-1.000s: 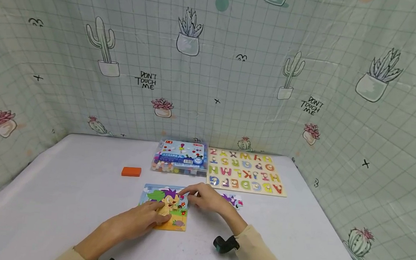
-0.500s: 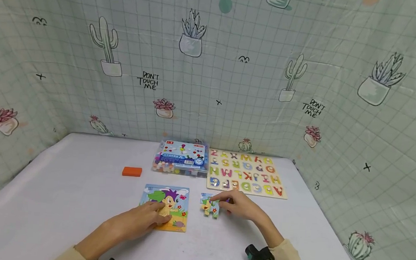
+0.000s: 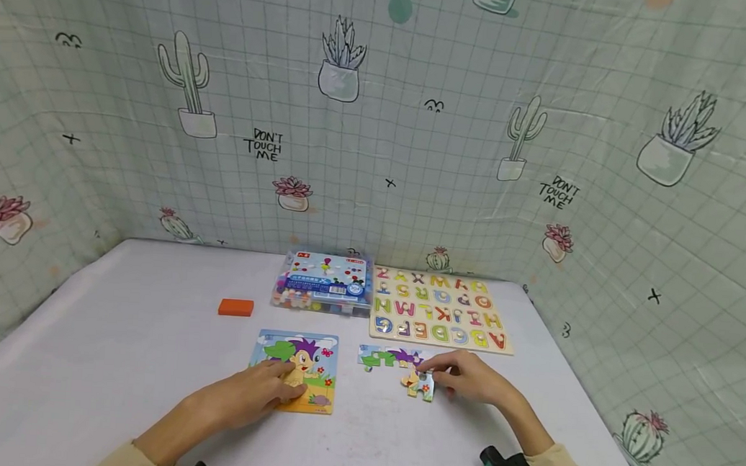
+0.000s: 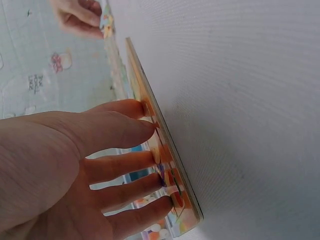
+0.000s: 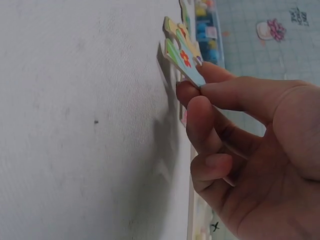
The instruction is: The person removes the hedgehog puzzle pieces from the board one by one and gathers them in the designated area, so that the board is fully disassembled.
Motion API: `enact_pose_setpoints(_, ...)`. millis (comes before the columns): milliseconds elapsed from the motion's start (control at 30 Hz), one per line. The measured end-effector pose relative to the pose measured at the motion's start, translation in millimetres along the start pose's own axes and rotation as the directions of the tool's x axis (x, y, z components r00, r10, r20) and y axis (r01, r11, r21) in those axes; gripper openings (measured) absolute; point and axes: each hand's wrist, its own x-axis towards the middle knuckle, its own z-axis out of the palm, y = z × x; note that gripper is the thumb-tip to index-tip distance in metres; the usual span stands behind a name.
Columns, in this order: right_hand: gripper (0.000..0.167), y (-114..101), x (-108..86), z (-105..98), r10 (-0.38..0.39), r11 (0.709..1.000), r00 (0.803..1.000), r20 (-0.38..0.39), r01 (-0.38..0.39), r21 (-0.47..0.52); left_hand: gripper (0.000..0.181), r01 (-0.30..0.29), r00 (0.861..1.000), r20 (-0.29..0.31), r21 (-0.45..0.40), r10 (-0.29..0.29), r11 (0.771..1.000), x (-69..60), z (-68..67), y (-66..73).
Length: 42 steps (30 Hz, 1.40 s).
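Note:
A picture puzzle board [image 3: 324,374] with a purple-haired hedgehog lies on the table. My left hand [image 3: 251,390] rests on its left part, covering some of the picture; in the left wrist view the fingertips touch the board's face. To the right, my right hand [image 3: 467,377] pinches joined jigsaw pieces [image 3: 426,387] by the edge between thumb and fingers. Seen from the right wrist, these jigsaw pieces [image 5: 185,52] are tilted and show a red flower on blue. Just behind them lies a row of joined jigsaw pieces [image 3: 387,357], its right end partly hidden by my hand.
At the back stands a clear box [image 3: 324,284] of coloured beads with a blue label. Beside it on the right lies a wooden alphabet board [image 3: 446,344]. An orange block [image 3: 236,308] lies left of the box. A patterned curtain [image 3: 380,132] rises behind the table.
My right hand has moved right, away from the puzzle board. It carried the jigsaw pieces over the loose row, then right and slightly nearer, uncovering the row. My left hand has stayed put.

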Motion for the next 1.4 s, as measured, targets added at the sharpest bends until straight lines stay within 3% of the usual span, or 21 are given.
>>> enact_pose_setpoints(500, 0.026, 2, -2.1, -5, 0.032, 0.998, 0.999, -0.002, -0.032, -0.047, 0.038, -0.009, 1.000, -0.008, 0.008, 0.009, 1.000, -1.4, -0.7, 0.8)
enact_pose_setpoints(833, 0.022, -6, -0.6, -7, 0.072, 0.995, 0.997, -0.041, -0.074, -0.068, 0.039, -0.071, 0.997, -0.039, 0.023, 0.072, 0.997, -3.5, -0.5, -4.0)
enact_pose_setpoints(1000, 0.023, -19, 7.0, -2, 0.059, 0.994, 0.998, -0.023, -0.061, -0.096, 0.037, -0.085, 0.995, -0.059, 0.013, 0.086, 0.996, -8.0, -0.1, -8.9)
enact_pose_setpoints(1200, 0.025, -30, 22.0, 9, -0.002, 0.994, 1.000, 0.003, 0.002, -0.107, 0.034, -0.028, 0.999, -0.036, -0.011, 0.028, 1.000, -11.8, -0.7, -12.9)
enact_pose_setpoints(1400, 0.026, -47, 42.4, 24, -0.012, 0.993, 0.999, 0.035, 0.016, -0.114, 0.030, -0.031, 0.998, -0.050, 0.003, 0.031, 1.000, -16.2, 0.1, -16.4)
